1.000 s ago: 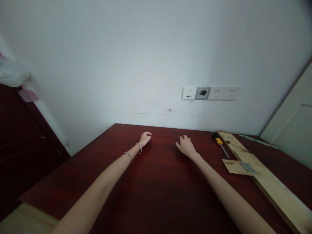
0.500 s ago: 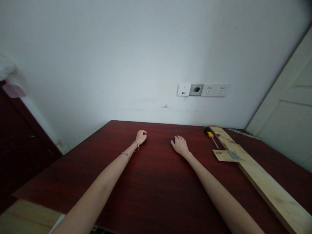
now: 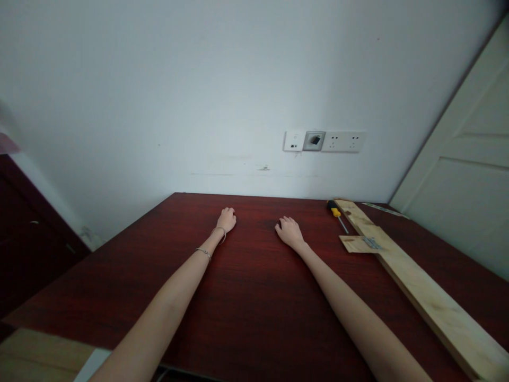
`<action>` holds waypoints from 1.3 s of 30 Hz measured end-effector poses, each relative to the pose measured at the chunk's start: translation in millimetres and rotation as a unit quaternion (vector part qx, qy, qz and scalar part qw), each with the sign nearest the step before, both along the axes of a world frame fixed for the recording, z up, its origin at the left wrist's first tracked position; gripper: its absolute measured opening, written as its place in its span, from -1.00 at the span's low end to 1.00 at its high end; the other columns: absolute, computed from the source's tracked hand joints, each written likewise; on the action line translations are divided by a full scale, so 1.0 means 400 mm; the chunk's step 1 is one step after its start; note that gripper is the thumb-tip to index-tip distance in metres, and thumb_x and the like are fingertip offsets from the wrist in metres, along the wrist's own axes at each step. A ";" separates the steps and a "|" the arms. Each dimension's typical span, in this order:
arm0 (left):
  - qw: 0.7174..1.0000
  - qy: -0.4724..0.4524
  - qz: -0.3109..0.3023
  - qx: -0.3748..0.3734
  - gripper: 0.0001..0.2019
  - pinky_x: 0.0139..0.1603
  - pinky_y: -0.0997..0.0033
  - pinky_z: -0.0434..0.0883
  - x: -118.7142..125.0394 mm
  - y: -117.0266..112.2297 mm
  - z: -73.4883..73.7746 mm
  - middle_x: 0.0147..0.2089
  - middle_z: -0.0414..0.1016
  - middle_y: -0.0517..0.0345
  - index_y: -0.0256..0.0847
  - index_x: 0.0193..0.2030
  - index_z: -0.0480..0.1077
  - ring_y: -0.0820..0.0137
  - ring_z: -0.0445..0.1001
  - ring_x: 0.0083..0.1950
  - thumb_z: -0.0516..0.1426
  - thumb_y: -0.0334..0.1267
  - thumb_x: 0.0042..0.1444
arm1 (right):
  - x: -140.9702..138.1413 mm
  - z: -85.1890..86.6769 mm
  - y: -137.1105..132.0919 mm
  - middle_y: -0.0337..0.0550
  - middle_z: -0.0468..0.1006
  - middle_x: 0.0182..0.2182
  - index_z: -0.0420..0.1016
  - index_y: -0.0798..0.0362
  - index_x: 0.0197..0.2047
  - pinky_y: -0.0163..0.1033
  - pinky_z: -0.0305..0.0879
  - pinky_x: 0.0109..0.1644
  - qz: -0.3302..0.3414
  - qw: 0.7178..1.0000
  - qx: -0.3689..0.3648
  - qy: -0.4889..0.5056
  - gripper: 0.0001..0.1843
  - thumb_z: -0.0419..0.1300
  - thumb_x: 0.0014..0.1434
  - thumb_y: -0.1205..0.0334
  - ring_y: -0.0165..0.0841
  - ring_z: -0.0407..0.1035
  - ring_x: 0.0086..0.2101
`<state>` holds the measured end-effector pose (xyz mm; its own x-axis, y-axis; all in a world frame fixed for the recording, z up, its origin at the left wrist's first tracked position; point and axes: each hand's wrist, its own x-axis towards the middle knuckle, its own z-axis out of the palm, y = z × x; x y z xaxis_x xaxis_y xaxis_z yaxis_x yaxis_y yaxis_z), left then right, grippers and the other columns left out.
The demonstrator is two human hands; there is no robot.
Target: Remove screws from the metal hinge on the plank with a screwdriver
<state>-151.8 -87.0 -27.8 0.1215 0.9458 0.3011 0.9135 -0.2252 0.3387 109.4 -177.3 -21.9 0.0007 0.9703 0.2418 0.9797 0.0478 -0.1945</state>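
Note:
Both my forearms stretch out over a dark red wooden table (image 3: 254,297). My left hand (image 3: 226,218) rests on the table near its far edge, fingers curled into a loose fist with nothing in it; two thin bracelets circle that wrist. My right hand (image 3: 289,231) lies palm down a little to the right, fingers loosely apart and holding nothing. A yellow and black screwdriver (image 3: 336,213) lies to the right of my right hand, not touched.
A long pale wooden plank (image 3: 421,289) runs along the table's right side, with a small wooden piece (image 3: 353,244) joined to it by a metal hinge (image 3: 371,243). Wall sockets (image 3: 324,141) sit above the table. A white door (image 3: 469,185) stands right, a dark cabinet (image 3: 24,244) left.
The view has shifted, so more of the door shows and the plank sits further left. Both hands stay resting on the table; my right hand's fingers have drawn in slightly.

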 end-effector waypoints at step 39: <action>0.855 0.134 -0.497 -0.066 -0.41 -0.01 0.30 0.39 0.815 -0.218 0.140 0.09 0.44 -0.16 -0.27 0.01 0.39 0.08 0.42 0.09 0.21 0.14 -0.04 | 0.618 -0.013 -0.625 0.26 0.30 0.23 -0.04 0.27 0.39 0.10 0.24 0.18 -0.208 0.976 0.035 -0.053 -0.04 -0.03 0.16 -0.28 0.10 0.32 0.11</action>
<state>174.3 -174.1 28.3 0.9327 0.3591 0.0347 0.3422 -0.9111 0.2298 356.6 -427.3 -27.0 0.3624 0.8724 0.3279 0.9317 -0.3490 -0.1011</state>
